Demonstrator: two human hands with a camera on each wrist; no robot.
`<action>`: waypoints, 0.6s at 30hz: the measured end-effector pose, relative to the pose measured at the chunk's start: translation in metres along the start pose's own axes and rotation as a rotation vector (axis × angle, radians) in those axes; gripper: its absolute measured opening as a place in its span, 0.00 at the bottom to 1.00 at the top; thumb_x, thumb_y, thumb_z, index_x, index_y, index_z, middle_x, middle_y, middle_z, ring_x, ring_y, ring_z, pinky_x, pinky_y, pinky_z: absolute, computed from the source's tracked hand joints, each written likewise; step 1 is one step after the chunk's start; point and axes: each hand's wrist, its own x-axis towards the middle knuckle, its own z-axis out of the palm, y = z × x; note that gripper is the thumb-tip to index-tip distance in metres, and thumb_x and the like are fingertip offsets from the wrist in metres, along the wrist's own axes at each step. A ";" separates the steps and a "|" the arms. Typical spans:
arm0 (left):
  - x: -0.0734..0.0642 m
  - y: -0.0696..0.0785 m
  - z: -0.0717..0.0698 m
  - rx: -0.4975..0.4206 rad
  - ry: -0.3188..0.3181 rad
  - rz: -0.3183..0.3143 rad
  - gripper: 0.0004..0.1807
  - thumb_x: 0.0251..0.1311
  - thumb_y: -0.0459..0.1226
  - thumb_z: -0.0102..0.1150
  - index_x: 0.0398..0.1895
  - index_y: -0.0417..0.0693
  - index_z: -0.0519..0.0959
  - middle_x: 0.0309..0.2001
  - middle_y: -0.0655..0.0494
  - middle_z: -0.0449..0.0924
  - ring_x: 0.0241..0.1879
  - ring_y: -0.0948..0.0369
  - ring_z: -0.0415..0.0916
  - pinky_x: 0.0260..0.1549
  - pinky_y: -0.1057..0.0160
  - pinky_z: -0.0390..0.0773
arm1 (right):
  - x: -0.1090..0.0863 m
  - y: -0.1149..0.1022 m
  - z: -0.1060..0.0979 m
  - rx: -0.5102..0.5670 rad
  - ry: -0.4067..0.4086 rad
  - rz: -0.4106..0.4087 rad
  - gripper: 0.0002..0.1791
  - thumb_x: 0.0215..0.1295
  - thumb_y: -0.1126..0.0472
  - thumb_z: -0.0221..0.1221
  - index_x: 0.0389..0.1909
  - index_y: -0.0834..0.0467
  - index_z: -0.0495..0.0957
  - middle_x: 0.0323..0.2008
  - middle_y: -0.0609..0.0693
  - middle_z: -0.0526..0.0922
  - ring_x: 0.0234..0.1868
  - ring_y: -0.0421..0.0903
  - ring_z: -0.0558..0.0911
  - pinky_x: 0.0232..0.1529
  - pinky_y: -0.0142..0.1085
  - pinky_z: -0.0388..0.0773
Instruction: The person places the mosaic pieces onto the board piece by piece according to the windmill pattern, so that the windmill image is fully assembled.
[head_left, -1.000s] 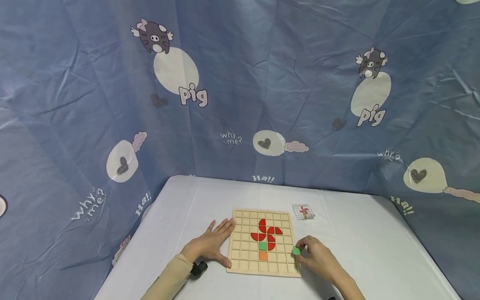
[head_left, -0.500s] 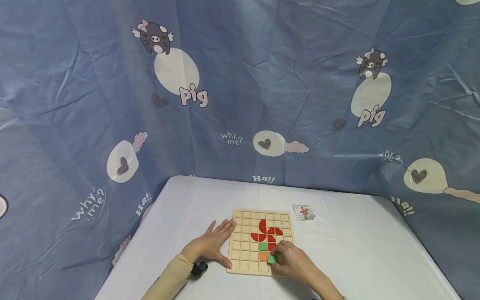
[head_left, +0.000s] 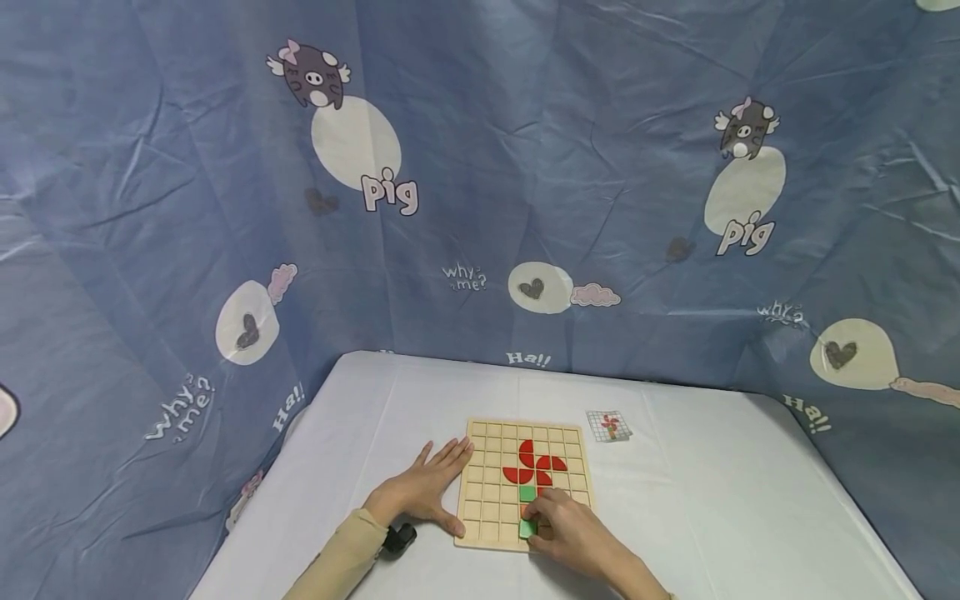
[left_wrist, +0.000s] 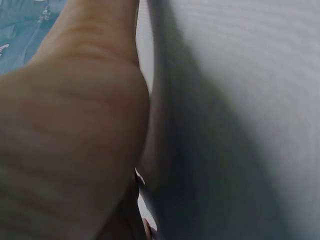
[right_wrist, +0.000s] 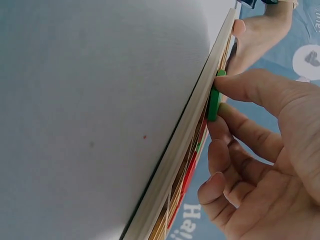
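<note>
My right hand [head_left: 566,529] pinches a green square tile [head_left: 528,529] between thumb and fingers, close over the bottom row of a wooden grid board [head_left: 483,507]. The right wrist view shows the same green tile [right_wrist: 214,99] standing a little proud of the board's edge. My left hand [head_left: 429,486] lies flat with spread fingers against the board's left edge. On the board, red quarter-round pieces [head_left: 527,454] form a pinwheel, with another green square [head_left: 527,493] beneath. Below that square an orange tile [head_left: 524,509] is mostly hidden by my right fingers.
A small card [head_left: 609,426] printed with a grid and a red pinwheel picture lies beyond the board's upper right corner. White cloth covers the table [head_left: 720,483]. A blue patterned curtain [head_left: 465,225] hangs around the back and sides.
My right hand has carried the green tile from the board's right edge leftward to the bottom row, under the orange tile. The left hand has stayed in place.
</note>
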 end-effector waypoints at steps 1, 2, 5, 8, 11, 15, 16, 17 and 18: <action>0.000 0.000 0.000 0.000 0.000 0.001 0.73 0.33 0.69 0.67 0.77 0.43 0.42 0.78 0.46 0.38 0.77 0.48 0.37 0.72 0.37 0.37 | 0.000 -0.001 0.000 0.000 0.003 -0.001 0.12 0.51 0.53 0.70 0.37 0.46 0.81 0.37 0.34 0.75 0.40 0.31 0.71 0.41 0.33 0.78; -0.001 0.000 0.000 0.001 0.002 0.002 0.73 0.33 0.69 0.67 0.77 0.43 0.42 0.78 0.46 0.38 0.77 0.48 0.37 0.72 0.36 0.37 | -0.001 -0.002 0.000 -0.003 0.005 -0.003 0.12 0.51 0.53 0.70 0.37 0.46 0.81 0.37 0.34 0.75 0.39 0.31 0.71 0.41 0.33 0.78; -0.001 0.000 0.000 0.007 0.005 0.005 0.73 0.33 0.70 0.67 0.77 0.43 0.42 0.78 0.47 0.38 0.77 0.48 0.37 0.72 0.36 0.37 | -0.001 -0.002 -0.001 -0.008 0.010 -0.009 0.12 0.51 0.53 0.70 0.37 0.46 0.82 0.36 0.34 0.74 0.38 0.31 0.70 0.40 0.31 0.77; -0.001 0.000 0.000 0.010 0.004 0.007 0.73 0.33 0.70 0.67 0.77 0.42 0.41 0.78 0.46 0.38 0.77 0.48 0.37 0.72 0.36 0.38 | -0.002 -0.002 -0.001 -0.008 0.005 -0.011 0.12 0.51 0.52 0.70 0.38 0.45 0.82 0.37 0.33 0.74 0.39 0.31 0.71 0.41 0.32 0.78; -0.001 0.000 0.000 0.011 0.001 0.010 0.73 0.34 0.70 0.67 0.77 0.42 0.41 0.78 0.46 0.37 0.77 0.48 0.37 0.72 0.36 0.38 | -0.003 -0.001 -0.001 0.000 0.000 -0.009 0.12 0.53 0.51 0.69 0.39 0.45 0.82 0.39 0.33 0.75 0.41 0.31 0.72 0.43 0.33 0.78; -0.001 0.000 0.000 0.007 0.002 0.014 0.73 0.34 0.70 0.66 0.77 0.42 0.41 0.78 0.45 0.37 0.77 0.47 0.37 0.72 0.36 0.38 | -0.004 0.000 0.000 0.007 0.006 -0.014 0.11 0.55 0.52 0.69 0.39 0.46 0.82 0.39 0.34 0.76 0.40 0.32 0.72 0.42 0.32 0.78; -0.001 0.000 0.001 0.008 0.003 0.014 0.73 0.33 0.70 0.66 0.77 0.42 0.41 0.78 0.45 0.37 0.77 0.47 0.37 0.72 0.36 0.38 | -0.003 0.000 0.000 0.005 0.008 -0.016 0.11 0.55 0.52 0.69 0.39 0.46 0.82 0.39 0.34 0.76 0.39 0.32 0.72 0.41 0.31 0.78; -0.001 0.000 0.001 0.008 0.004 0.014 0.73 0.33 0.70 0.66 0.77 0.42 0.41 0.78 0.45 0.37 0.77 0.47 0.37 0.72 0.36 0.38 | -0.003 0.000 0.000 0.004 0.012 -0.019 0.11 0.55 0.52 0.69 0.39 0.46 0.82 0.39 0.34 0.76 0.39 0.32 0.71 0.40 0.31 0.77; -0.001 -0.001 0.001 0.009 0.006 0.016 0.73 0.33 0.70 0.66 0.77 0.41 0.41 0.78 0.45 0.38 0.77 0.47 0.37 0.72 0.36 0.38 | -0.003 0.000 0.000 0.003 0.014 -0.023 0.11 0.55 0.53 0.69 0.39 0.46 0.82 0.38 0.34 0.76 0.38 0.32 0.71 0.40 0.30 0.77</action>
